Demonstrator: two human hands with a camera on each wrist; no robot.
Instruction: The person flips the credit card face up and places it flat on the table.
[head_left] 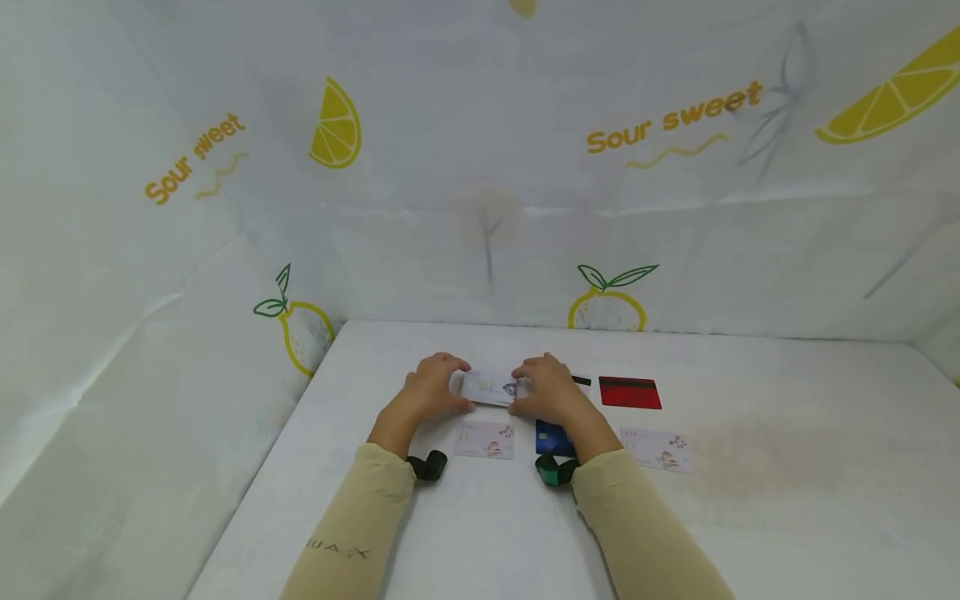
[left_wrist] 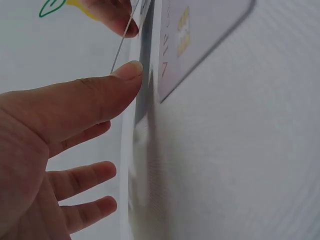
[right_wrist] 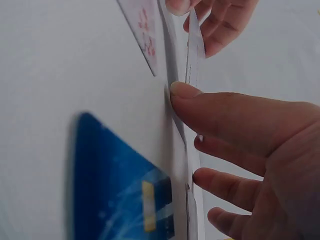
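A silvery white bank card (head_left: 483, 388) with a gold chip is held level close over the table, between both hands. My left hand (head_left: 432, 390) pinches its left end between thumb and fingers. On the opposite end, my right hand (head_left: 551, 389) pinches it the same way. In the left wrist view the card shows as a thin edge at the thumb (left_wrist: 127, 72), other fingers spread. A pale pink VIP card (head_left: 483, 440) lies just nearer the person. Below the right wrist is a blue chip card (head_left: 552, 438), partly covered by the arm.
Right of the right hand lie a white card with a black stripe (head_left: 582, 382), partly hidden, and a red striped card (head_left: 631, 392). Another pale VIP card (head_left: 660, 451) sits nearer. Behind the white table (head_left: 787, 533) hangs a lemon-printed sheet (head_left: 465, 150).
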